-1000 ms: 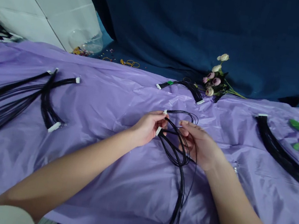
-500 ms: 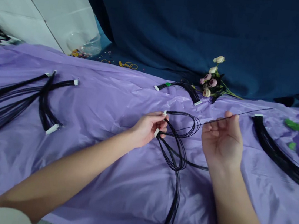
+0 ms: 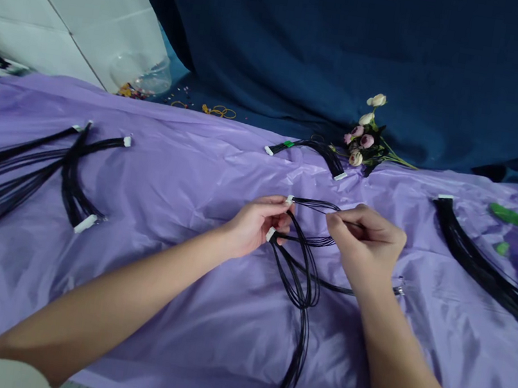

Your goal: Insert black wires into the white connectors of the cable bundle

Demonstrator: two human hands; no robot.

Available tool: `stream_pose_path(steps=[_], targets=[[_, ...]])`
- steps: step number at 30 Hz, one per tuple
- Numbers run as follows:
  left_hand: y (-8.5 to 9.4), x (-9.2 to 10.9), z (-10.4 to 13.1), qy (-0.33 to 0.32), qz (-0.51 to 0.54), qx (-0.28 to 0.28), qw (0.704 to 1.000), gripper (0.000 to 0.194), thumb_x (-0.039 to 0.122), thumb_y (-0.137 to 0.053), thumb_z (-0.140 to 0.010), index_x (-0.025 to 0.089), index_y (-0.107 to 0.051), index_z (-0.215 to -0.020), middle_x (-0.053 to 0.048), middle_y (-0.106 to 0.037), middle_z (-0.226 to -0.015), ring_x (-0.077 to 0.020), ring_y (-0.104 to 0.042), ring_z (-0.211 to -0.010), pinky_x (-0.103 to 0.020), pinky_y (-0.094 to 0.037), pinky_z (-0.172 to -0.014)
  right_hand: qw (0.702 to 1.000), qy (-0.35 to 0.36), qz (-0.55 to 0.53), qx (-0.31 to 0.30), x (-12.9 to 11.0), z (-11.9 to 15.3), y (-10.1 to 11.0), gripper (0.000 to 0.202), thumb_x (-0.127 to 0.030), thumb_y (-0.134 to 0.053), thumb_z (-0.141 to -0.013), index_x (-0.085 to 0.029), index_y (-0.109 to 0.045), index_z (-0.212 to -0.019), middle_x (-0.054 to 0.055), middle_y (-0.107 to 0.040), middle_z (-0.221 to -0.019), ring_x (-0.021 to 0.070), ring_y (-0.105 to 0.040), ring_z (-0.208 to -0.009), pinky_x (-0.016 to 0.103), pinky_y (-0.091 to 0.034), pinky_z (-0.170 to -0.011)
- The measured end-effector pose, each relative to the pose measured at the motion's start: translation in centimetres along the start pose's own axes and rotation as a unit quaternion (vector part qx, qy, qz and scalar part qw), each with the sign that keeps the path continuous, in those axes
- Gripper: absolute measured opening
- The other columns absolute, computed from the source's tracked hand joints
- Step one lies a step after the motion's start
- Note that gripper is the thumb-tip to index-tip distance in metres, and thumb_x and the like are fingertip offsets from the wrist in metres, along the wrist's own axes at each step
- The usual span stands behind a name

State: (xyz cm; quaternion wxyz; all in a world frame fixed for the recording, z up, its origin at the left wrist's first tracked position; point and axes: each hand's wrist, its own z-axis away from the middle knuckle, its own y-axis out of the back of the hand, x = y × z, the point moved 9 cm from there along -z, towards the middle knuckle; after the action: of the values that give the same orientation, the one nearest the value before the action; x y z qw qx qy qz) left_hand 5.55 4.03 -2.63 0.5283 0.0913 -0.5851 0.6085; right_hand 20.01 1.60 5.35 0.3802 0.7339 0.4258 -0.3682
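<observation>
My left hand [image 3: 259, 223] is closed around one end of a black wire harness [image 3: 306, 295], pinching a small white connector [image 3: 290, 200] between thumb and finger. A second white connector [image 3: 270, 234] sticks out below its fingers. From these connectors the thin wires loop to the right and hang down toward the near edge of the cloth. My right hand [image 3: 369, 236] is closed at the right side of the upper loop, thumb and forefinger pinched on the black wires. Its palm hides part of the loop.
On the purple cloth [image 3: 179, 208], several black harnesses [image 3: 77, 180] lie at left and another bundle [image 3: 473, 258] at right. A short harness [image 3: 319, 148] and artificial flowers [image 3: 364, 138] are at the back. A clear plastic tub [image 3: 152, 77] and yellow bands [image 3: 222, 111] sit behind the cloth.
My right hand has turned from palm-up, with one long wire drawn out to the right, to a pinch nearer the loop. My left hand has stayed nearly in place, still gripping the connector end.
</observation>
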Motion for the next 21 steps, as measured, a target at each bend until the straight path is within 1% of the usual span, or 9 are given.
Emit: stream_pose_path(steps=[2, 4, 8, 13, 18, 21], targets=[[-0.2, 0.0, 0.1, 0.000, 0.004, -0.007, 1.000, 0.009, 0.023, -0.059, -0.078, 0.014, -0.058, -0.078, 0.002, -0.041, -0.058, -0.0084, -0.042, -0.050, -0.020, -0.040, -0.043, 0.999, 0.023, 0.042, 0.010, -0.5, 0.2, 0.1, 0.014, -0.019, -0.065, -0.069, -0.017, -0.061, -0.055, -0.005, -0.042, -0.051, 0.0069, -0.033, -0.048, 0.025, -0.027, -0.049], [-0.3, 0.1, 0.1, -0.001, 0.005, -0.010, 1.000, 0.010, 0.024, -0.059, -0.078, 0.014, -0.058, -0.079, 0.002, -0.041, -0.058, -0.0084, -0.042, -0.050, -0.020, -0.040, -0.043, 0.997, 0.051, 0.061, 0.021, -1.0, 0.3, 0.2, 0.015, -0.018, -0.064, -0.068, -0.017, -0.060, -0.054, -0.006, -0.040, -0.049, 0.0065, -0.033, -0.047, 0.024, -0.027, -0.048], [-0.3, 0.2, 0.2, -0.007, 0.003, -0.008, 1.000, 0.010, 0.024, -0.058, -0.079, 0.014, -0.059, -0.079, 0.002, -0.041, -0.058, -0.0084, -0.043, -0.050, -0.020, -0.040, -0.043, 0.992, 0.087, 0.090, 0.018, -1.6, 0.5, 0.0, 0.016, -0.018, -0.063, -0.069, -0.017, -0.060, -0.054, -0.006, -0.041, -0.048, 0.0063, -0.034, -0.047, 0.023, -0.028, -0.048], [-0.2, 0.2, 0.1, -0.008, 0.004, -0.003, 1.000, 0.009, 0.023, -0.059, -0.079, 0.014, -0.059, -0.079, 0.002, -0.042, -0.058, -0.0085, -0.044, -0.050, -0.020, -0.040, -0.043, 0.991, 0.098, 0.092, 0.012, -1.8, 0.6, -0.1, 0.016, -0.016, -0.063, -0.069, -0.017, -0.060, -0.053, -0.006, -0.041, -0.048, 0.0061, -0.034, -0.047, 0.023, -0.029, -0.048], [-0.2, 0.1, 0.1, -0.007, 0.006, -0.010, 1.000, 0.010, 0.024, -0.059, -0.079, 0.014, -0.059, -0.079, 0.002, -0.042, -0.058, -0.0084, -0.043, -0.050, -0.020, -0.041, -0.044, 0.989, 0.111, 0.095, 0.000, -2.1, 0.6, -0.3, 0.015, -0.015, -0.064, -0.069, -0.016, -0.060, -0.054, -0.006, -0.040, -0.048, 0.0060, -0.034, -0.047, 0.023, -0.029, -0.049], [-0.2, 0.1, 0.1, -0.010, 0.002, -0.010, 1.000, 0.011, 0.024, -0.060, -0.079, 0.014, -0.059, -0.079, 0.003, -0.042, -0.058, -0.0083, -0.043, -0.050, -0.020, -0.041, -0.044, 0.991, 0.100, 0.090, 0.003, -1.9, 0.6, -0.2, 0.015, -0.017, -0.065, -0.069, -0.016, -0.061, -0.055, -0.006, -0.040, -0.048, 0.0060, -0.035, -0.047, 0.023, -0.029, -0.049]])
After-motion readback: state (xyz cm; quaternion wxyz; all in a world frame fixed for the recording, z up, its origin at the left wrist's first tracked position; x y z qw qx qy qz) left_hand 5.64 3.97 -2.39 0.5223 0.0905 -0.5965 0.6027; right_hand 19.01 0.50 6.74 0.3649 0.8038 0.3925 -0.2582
